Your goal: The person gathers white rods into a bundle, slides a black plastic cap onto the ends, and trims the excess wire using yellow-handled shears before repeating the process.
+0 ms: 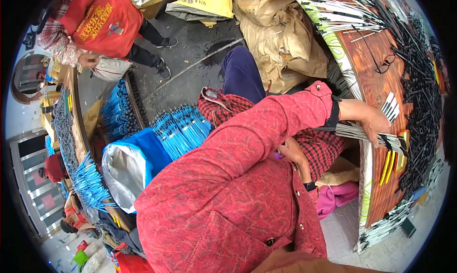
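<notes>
My left hand (375, 124) reaches over the edge of the wooden table (373, 89) at the right. Its fingers are closed around a bundle of thin pale rods with black ends (350, 131), which sticks out past the table edge toward my lap. My right hand (294, 152) is beside the red-and-black checked cloth (323, 151) on my lap. The left sleeve partly covers that hand, and its fingertips are hidden. A small fan of white rods with black ends (390, 107) lies just beyond my left hand. Two yellow strips (388, 168) lie close by.
Black pieces (421, 116) are heaped along the table, with white rods (342, 8) at its far end and eyeglasses (384, 63) nearby. Brown sacks (276, 39) lie ahead. Blue rods (181, 127) and a blue bag (124, 170) stand left. A person in a red apron (107, 23) stands far left.
</notes>
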Tool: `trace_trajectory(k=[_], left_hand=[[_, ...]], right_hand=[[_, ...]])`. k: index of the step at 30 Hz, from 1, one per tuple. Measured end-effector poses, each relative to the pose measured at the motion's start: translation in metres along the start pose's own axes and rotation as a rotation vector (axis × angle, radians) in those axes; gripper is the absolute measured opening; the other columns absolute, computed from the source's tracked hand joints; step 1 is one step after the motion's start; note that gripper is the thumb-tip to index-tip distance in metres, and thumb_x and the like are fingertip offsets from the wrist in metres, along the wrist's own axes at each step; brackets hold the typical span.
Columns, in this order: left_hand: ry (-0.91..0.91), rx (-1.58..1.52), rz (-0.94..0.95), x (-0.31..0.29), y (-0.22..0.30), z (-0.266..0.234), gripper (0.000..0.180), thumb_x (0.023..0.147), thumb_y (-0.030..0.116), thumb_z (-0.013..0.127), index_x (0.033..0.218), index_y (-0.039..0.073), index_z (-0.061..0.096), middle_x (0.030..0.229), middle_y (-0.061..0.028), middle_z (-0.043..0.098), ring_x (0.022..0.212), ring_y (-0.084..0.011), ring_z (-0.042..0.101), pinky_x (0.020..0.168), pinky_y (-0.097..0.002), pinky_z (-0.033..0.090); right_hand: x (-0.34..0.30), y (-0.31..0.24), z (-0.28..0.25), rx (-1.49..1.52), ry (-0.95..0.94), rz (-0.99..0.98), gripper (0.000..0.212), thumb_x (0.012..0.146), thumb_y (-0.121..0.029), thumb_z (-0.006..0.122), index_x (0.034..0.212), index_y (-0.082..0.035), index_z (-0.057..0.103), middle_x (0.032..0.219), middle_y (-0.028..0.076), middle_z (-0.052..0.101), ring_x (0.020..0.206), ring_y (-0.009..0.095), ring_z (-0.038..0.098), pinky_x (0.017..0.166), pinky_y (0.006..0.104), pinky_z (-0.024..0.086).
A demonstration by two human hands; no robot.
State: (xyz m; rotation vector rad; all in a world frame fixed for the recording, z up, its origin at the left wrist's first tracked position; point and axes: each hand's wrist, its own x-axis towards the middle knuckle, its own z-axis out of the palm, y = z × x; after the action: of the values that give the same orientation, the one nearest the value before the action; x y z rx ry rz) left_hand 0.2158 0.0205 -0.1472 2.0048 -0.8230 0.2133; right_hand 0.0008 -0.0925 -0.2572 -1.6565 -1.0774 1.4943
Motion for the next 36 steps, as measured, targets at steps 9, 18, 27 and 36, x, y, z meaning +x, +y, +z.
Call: trace_trajectory(k=[9,18,27,36], left_hand=[[-0.018,0.042,-0.041,0.001,0.010,-0.009,0.042,0.074,0.036,0.077,0.093,-0.001,0.072,0.084,-0.0244,0.068,0.084,-0.0412,0.065,0.075,-0.0497,0.049],[-0.062,0.030,-0.036,0.012,0.001,-0.004,0.044,0.075,0.038,0.078,0.097,0.001,0.072,0.088,-0.0238,0.069,0.086,-0.0405,0.066,0.075,-0.0481,0.050],[-0.068,0.033,-0.090,0.014,0.000,0.006,0.044,0.076,0.040,0.078,0.102,0.005,0.073,0.091,-0.0213,0.071,0.088,-0.0386,0.067,0.078,-0.0475,0.051],[-0.076,0.025,-0.065,0.010,-0.007,0.007,0.044,0.076,0.041,0.078,0.101,0.005,0.073,0.092,-0.0207,0.071,0.087,-0.0384,0.067,0.078,-0.0481,0.050]], right_hand=[[0.008,0.035,0.008,-0.173,0.008,-0.013,0.062,0.087,-0.044,0.067,0.129,0.000,0.056,0.121,0.018,0.065,0.106,0.027,0.062,0.089,0.0383,0.049],[-0.003,0.055,0.012,-0.227,0.117,0.014,0.079,0.086,-0.054,0.065,0.141,-0.001,0.047,0.142,0.021,0.052,0.132,0.031,0.050,0.108,0.0402,0.040],[-0.017,0.046,0.003,-0.187,0.084,-0.061,0.066,0.088,-0.044,0.066,0.133,0.003,0.056,0.133,0.017,0.061,0.123,0.025,0.056,0.108,0.0374,0.041],[-0.015,0.047,0.020,-0.023,0.049,-0.204,0.064,0.088,-0.042,0.066,0.133,0.004,0.057,0.133,0.016,0.061,0.124,0.025,0.056,0.108,0.0374,0.042]])
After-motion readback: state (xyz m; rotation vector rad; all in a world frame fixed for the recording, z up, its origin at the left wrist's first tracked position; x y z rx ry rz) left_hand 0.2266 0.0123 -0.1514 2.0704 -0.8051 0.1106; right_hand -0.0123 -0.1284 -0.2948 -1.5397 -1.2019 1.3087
